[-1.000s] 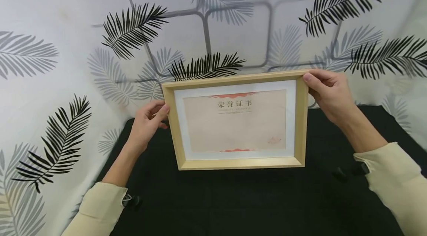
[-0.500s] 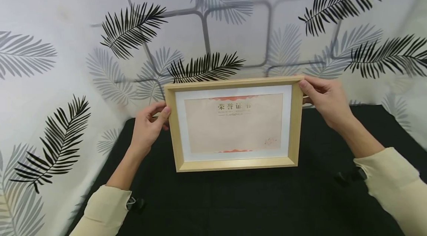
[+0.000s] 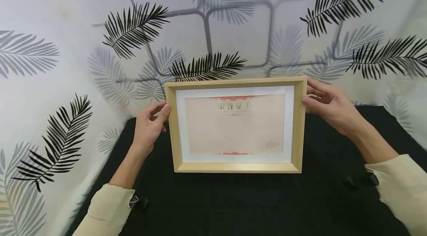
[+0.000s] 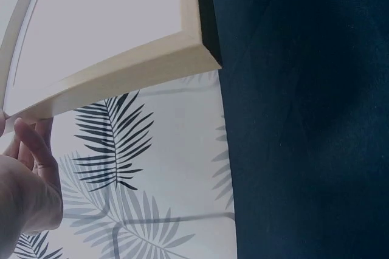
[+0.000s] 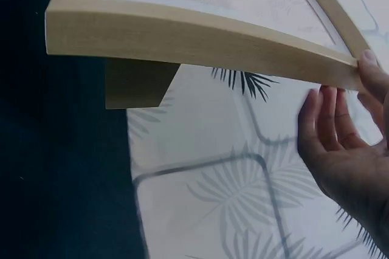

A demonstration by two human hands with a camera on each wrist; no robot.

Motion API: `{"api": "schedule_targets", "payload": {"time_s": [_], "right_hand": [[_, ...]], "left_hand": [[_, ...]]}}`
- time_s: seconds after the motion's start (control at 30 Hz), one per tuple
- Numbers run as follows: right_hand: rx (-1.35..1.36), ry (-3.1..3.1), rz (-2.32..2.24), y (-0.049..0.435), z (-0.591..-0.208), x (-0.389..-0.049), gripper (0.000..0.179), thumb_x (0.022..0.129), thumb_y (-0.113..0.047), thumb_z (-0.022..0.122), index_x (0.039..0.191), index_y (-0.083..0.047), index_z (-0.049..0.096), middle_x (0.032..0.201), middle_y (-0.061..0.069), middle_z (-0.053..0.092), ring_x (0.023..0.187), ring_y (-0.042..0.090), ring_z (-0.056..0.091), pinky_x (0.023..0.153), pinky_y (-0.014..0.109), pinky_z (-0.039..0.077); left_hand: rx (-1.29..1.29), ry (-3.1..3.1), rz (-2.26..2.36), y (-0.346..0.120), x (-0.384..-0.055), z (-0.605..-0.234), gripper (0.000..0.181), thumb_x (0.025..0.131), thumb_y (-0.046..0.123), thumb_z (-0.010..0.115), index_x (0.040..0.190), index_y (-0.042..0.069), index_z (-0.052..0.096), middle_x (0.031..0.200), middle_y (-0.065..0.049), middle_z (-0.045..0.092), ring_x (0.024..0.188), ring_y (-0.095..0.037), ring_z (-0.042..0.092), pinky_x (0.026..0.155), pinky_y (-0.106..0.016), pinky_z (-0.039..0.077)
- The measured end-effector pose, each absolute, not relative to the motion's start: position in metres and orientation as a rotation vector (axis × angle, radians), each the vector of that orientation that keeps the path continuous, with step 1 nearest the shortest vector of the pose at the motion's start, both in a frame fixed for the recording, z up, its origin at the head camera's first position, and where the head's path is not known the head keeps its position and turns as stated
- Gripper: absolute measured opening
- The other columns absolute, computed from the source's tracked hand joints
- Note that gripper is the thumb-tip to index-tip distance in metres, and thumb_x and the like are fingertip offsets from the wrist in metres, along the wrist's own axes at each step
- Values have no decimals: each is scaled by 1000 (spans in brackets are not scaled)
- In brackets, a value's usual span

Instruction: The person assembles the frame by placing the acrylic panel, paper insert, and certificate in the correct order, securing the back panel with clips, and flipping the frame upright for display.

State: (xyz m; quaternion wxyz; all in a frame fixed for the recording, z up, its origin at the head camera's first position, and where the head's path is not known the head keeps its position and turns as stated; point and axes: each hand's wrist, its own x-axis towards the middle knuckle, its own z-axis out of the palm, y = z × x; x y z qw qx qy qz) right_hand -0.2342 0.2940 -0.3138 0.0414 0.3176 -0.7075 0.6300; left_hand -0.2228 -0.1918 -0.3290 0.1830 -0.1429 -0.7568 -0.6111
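A picture frame (image 3: 238,168) of pale wood is held up over the black cloth, facing the head camera. Inside its white mat is a beige certificate (image 3: 235,128) with red trim and gold Chinese lettering. My left hand (image 3: 149,126) pinches the left side, thumb on the front edge and fingers behind. On the upper right side, my right hand (image 3: 333,108) grips with the thumb at the edge, fingers reaching behind. The right wrist view shows a brown flap (image 5: 140,82), like a stand, sticking out from the back.
A black cloth (image 3: 213,206) covers the table below the frame. Behind and to the left hangs a white curtain or wall covering (image 3: 240,39) printed with black and grey leaves. Both sleeves are cream, with a small dark device (image 3: 143,202) near the left cuff.
The frame's right side has come down and the frame sits more level than a second ago. My right thumb has slid from the top corner down the right edge. The left hand keeps its hold.
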Motion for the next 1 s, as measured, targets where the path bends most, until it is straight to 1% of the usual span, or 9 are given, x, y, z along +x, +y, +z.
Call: {"api": "schedule_targets", "payload": {"time_s": [0.1,0.27,0.4,0.53,0.67,0.77,0.9,1.0], "right_hand": [[923,-2126,1899,293,-320,-233,54,99,12,56,150,-1,47,127,14,63,105,23,65,82,30,57],[844,-2046,1883,290,-326,-231,40,98,12,58,138,6,58,119,9,69,100,19,68,82,26,56],[848,-2023,1907,288,-328,-230,39,98,12,57,137,7,58,118,10,69,100,19,68,81,27,57],[826,-2014,1936,287,-331,-232,40,99,10,58,138,5,58,120,9,68,102,19,68,80,28,57],[806,-1998,1964,287,-335,-238,39,99,9,59,138,7,58,120,10,68,102,19,69,81,30,57],[784,-2010,1967,288,-339,-243,39,100,6,59,138,8,57,120,10,67,103,20,68,81,30,57],[747,-2036,1963,289,-341,-247,40,100,3,60,140,6,56,123,9,67,105,19,67,82,28,56],[759,-2029,1985,288,-342,-250,40,100,5,60,140,6,56,123,9,67,107,19,66,83,28,56]], "left_hand": [[-392,-2148,-1713,-192,-222,-331,27,103,13,64,119,-8,68,97,0,71,66,-14,68,46,-23,45],[-406,-2220,-1714,-192,-221,-335,27,103,16,63,116,-7,68,97,-7,70,70,-17,70,48,-24,45],[-405,-2279,-1709,-194,-222,-336,29,104,20,63,116,-5,68,101,-14,70,74,-19,71,51,-25,47],[-410,-2344,-1662,-196,-222,-336,32,104,24,62,122,-3,67,106,-19,69,77,-19,72,54,-28,51],[-402,-2373,-1640,-197,-224,-336,37,104,27,62,127,-2,65,109,-20,68,78,-17,71,57,-30,52],[-409,-2369,-1640,-196,-228,-337,37,104,26,62,128,-2,64,110,-21,67,78,-16,71,57,-29,52],[-434,-2367,-1635,-194,-233,-340,37,104,25,62,129,-2,63,113,-21,67,79,-16,71,58,-27,52],[-434,-2369,-1632,-194,-237,-341,37,104,25,62,130,-2,64,115,-21,67,79,-16,71,58,-28,52]]}}
